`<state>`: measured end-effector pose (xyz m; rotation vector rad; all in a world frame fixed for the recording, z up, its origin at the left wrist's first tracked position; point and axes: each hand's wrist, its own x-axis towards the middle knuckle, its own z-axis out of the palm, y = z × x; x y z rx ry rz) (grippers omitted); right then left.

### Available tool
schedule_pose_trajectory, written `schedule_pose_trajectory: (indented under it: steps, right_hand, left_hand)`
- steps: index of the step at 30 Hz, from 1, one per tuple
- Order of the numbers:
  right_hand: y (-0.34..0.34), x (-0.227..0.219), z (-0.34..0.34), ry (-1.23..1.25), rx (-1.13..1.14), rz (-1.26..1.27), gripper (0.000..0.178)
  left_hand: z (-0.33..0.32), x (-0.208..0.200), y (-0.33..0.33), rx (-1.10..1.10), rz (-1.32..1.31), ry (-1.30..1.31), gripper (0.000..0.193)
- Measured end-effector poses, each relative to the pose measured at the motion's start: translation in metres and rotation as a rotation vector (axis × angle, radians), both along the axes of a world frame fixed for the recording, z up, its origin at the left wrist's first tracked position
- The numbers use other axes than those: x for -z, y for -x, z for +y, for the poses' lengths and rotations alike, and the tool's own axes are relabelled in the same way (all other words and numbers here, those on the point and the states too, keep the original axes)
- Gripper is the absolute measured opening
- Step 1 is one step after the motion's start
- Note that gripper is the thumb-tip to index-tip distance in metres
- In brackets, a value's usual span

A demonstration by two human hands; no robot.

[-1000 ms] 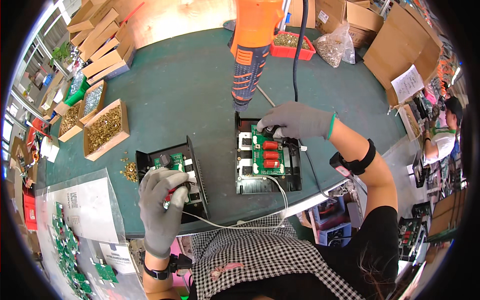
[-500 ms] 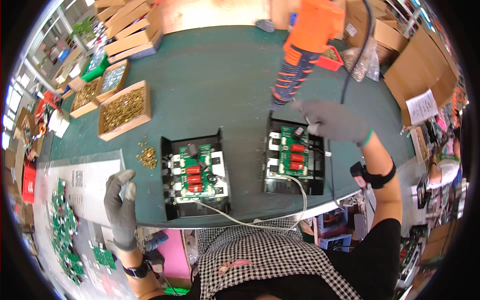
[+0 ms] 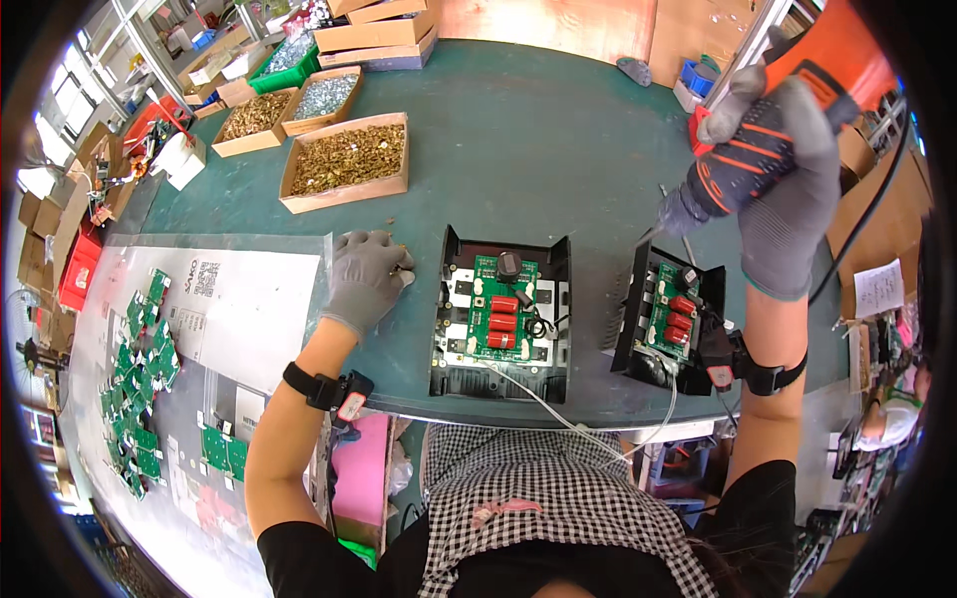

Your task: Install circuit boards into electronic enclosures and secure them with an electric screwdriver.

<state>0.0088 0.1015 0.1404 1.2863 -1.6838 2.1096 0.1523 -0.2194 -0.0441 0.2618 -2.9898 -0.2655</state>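
Note:
My right hand [image 3: 793, 214], in a grey glove, is wrapped round an orange-and-black power screwdriver [image 3: 743, 164]. Its tip points down and left, by the far edge of a tilted black housing [image 3: 633, 344] with a green circuit board [image 3: 675, 317] inside. Left of that, a second black housing [image 3: 553, 374] lies flat, its green board [image 3: 505, 319] bearing red components. My gloved left hand [image 3: 367, 277] rests on the table with fingers bent together, over the spot of the small brass-coloured pile. A brassy bit shows at its fingertips; the grip itself is hidden.
Cardboard trays of brass-coloured pieces [image 3: 349, 159] and silvery pieces [image 3: 327, 97] stand at the far left, near a green bin [image 3: 289, 72]. Loose green boards [image 3: 130, 399] lie on plastic sheeting at left. White cables [image 3: 558, 414] cross the front edge; a black cord [image 3: 862, 224] hangs at right.
My right hand has taken hold of the hanging screwdriver and drawn it right. My left hand has moved to the brass-coloured pile. The right housing is now tilted; the view has shifted.

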Motion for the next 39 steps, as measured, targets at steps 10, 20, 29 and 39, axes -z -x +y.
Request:
schedule_pose_trajectory:
  steps: [10, 20, 29, 39]
  right_hand:
    - [-0.061, 0.029, -0.071, 0.450, -0.056, -0.474, 0.040]
    - [-0.093, 0.029, -0.063, 0.198, -0.237, -1.047, 0.048]
    - [-0.073, 0.061, -0.083, 0.180, -0.444, -0.573, 0.042]
    - [-0.028, 0.073, -0.092, 0.175, -0.765, -0.117, 0.035]
  left_hand:
    - [0.009, -0.043, 0.001, 0.218, 0.334, -0.311, 0.017]
    - [0.052, -0.058, -0.018, 0.481, 0.548, -0.307, 0.034]
    - [0.053, -0.053, -0.015, 0.475, 0.591, -0.416, 0.033]
    - [0.051, -0.052, -0.012, 0.529, 0.564, -0.371, 0.034]
